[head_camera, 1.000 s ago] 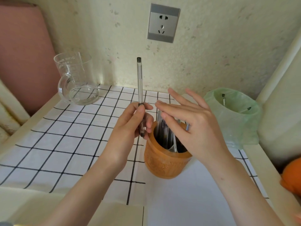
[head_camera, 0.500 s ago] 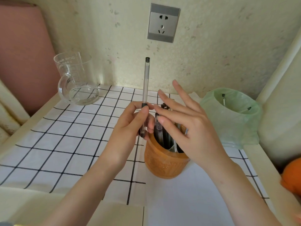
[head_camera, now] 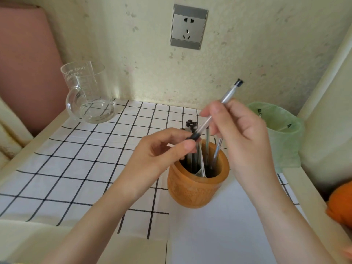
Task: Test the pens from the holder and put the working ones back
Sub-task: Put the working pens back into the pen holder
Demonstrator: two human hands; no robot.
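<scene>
Pen (head_camera: 228,94), clear-barrelled, slants above the holder (head_camera: 198,189). Its middle is hidden behind the right hand (head_camera: 245,134), and its lower dark end is partly covered by the left hand (head_camera: 162,149); whether that end is a cap is hard to tell. The right hand curls round the barrel, and the left thumb and forefinger pinch the dark end. Below both hands the orange holder stands on a white sheet (head_camera: 219,235), with several more pens (head_camera: 190,126) upright inside. Beyond the right hand, a green bag (head_camera: 282,145) holds two small items, too small to name.
</scene>
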